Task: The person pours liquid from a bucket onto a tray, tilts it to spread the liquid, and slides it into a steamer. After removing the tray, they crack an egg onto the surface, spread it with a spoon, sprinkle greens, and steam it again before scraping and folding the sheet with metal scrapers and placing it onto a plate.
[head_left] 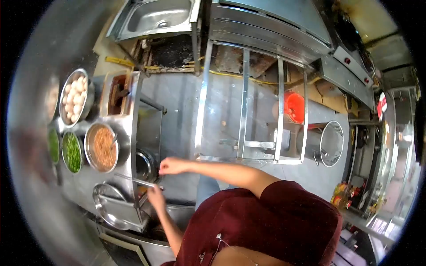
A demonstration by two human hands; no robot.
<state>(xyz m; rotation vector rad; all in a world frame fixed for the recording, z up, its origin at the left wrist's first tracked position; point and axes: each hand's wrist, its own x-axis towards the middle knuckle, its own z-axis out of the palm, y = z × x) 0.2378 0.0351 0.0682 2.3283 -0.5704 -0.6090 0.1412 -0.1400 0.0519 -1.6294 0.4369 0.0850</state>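
Observation:
My left hand (155,196) is closed at the near edge of the steel counter. A long thin metal utensil (138,180) lies across its fingers, its far end over the counter; I cannot make out its exact kind. Just above it, my right hand (172,166) is closed in a pinch, and whatever it may hold is too small to tell. On the counter beyond the hands stands a steel bowl of brown chopped filling (102,146) with a spoon in it. A round metal lid or tray (108,199) lies nearer, left of my left hand.
Bowls of eggs (75,99) and chopped greens (72,152) stand farther along the counter, beside a tub of dark sauce (117,93). A metal frame (243,106) stands on the floor, near a red bucket (294,107) and wire-handled metal bin (332,144). A sink (159,15) is behind.

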